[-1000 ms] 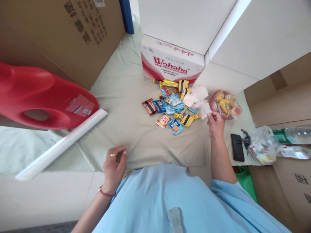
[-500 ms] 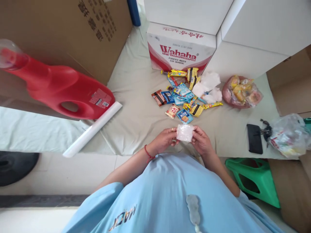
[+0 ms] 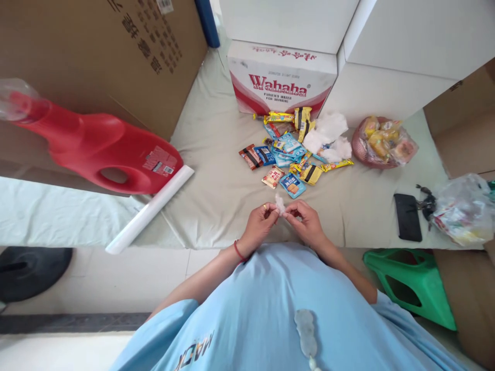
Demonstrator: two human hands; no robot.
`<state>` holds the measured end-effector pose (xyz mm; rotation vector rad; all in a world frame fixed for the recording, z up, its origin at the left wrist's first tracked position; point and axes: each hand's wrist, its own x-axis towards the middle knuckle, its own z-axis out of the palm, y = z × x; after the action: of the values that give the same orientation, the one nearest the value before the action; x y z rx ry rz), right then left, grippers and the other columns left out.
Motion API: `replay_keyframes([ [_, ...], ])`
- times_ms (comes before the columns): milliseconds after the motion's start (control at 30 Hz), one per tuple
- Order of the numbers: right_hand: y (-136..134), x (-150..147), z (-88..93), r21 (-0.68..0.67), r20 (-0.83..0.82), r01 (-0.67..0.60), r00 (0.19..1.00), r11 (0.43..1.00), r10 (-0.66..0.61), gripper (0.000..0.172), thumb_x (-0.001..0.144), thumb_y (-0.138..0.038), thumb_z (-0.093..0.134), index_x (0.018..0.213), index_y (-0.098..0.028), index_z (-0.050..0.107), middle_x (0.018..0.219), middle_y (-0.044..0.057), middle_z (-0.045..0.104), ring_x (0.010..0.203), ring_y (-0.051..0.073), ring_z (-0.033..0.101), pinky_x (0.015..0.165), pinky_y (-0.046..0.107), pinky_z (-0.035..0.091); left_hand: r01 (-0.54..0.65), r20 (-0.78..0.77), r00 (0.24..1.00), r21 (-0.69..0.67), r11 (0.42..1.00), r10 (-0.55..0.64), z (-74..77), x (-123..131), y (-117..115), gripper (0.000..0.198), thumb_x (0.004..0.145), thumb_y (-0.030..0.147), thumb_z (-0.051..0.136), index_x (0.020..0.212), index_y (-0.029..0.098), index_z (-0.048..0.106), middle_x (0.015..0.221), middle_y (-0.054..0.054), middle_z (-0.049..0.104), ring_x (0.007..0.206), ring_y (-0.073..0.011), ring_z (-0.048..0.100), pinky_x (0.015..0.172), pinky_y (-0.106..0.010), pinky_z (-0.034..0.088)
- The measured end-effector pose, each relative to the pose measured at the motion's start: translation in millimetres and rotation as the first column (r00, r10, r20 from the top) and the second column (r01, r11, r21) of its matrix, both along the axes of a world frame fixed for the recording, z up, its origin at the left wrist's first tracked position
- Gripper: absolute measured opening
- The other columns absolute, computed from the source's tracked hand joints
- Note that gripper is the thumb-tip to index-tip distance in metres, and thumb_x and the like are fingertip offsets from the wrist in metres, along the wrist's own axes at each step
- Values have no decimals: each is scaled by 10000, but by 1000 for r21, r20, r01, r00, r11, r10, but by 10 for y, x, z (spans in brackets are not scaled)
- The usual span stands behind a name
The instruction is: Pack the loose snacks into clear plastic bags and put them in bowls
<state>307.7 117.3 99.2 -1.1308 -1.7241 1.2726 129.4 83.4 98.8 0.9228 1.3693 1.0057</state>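
My left hand (image 3: 260,225) and my right hand (image 3: 304,221) meet just above the near edge of a cloth-covered surface (image 3: 216,170). Both pinch a small crumpled clear plastic bag (image 3: 279,204) between their fingertips. A ring shows on the left hand and a red cord on its wrist. Just beyond the hands lies a heap of small snack packets (image 3: 288,154), blue, yellow, brown and red. Loose white plastic bags (image 3: 327,134) lie at the heap's right side.
A big red jug (image 3: 96,147) and a white roll (image 3: 150,208) lie at left. A Wahaha carton (image 3: 280,77) stands behind the snacks. At right: a bagged pink bowl of sweets (image 3: 382,141), a black phone (image 3: 408,224), keys, a clear bag (image 3: 460,208), a green stool (image 3: 410,286).
My right hand took a clear bag from beside the snack heap and brought it to my body. My left hand rose to meet it. The bag is now crumpled small between both hands.
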Motion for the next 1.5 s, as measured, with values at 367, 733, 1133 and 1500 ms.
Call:
replay_keyframes([
  [367, 41, 80, -42, -394, -256, 87, 946, 915, -200, 312, 833, -484, 796, 835, -240, 601, 846, -14, 602, 687, 134, 534, 652, 267, 490, -94, 111, 989, -63, 994, 100, -70, -106, -15, 240, 822, 440, 648, 771, 212, 596, 599, 48, 552, 589, -121, 496, 622, -269, 396],
  [733, 76, 37, -76, -351, -339, 86, 917, 932, -212, 327, 854, -517, 773, 884, -281, 550, 924, 5, 618, 777, 176, 612, 721, 335, 590, -335, 10, 942, -47, 941, 336, -186, -391, 30, 268, 821, 463, 683, 886, 224, 579, 752, 21, 601, 684, -131, 538, 633, -259, 426],
  [1133, -8, 19, -69, 317, 187, -224, 968, 922, 171, 150, 1037, -286, 525, 1001, -282, 670, 1212, 111, 726, 1118, 261, 670, 957, 461, 560, -20, 153, 987, -116, 993, 38, 290, -239, 86, 524, 833, 715, 673, 872, 194, 632, 869, -41, 649, 797, -168, 614, 539, -210, 471],
  [1500, -129, 218, -312, 355, 226, -123, 973, 927, 43, 203, 1047, -254, 494, 1028, -275, 695, 1254, 120, 724, 1147, 263, 668, 986, 473, 577, -179, 100, 972, -267, 947, 212, -44, -118, -9, 314, 813, 485, 709, 818, 210, 558, 946, -46, 680, 875, -174, 661, 742, -304, 558],
])
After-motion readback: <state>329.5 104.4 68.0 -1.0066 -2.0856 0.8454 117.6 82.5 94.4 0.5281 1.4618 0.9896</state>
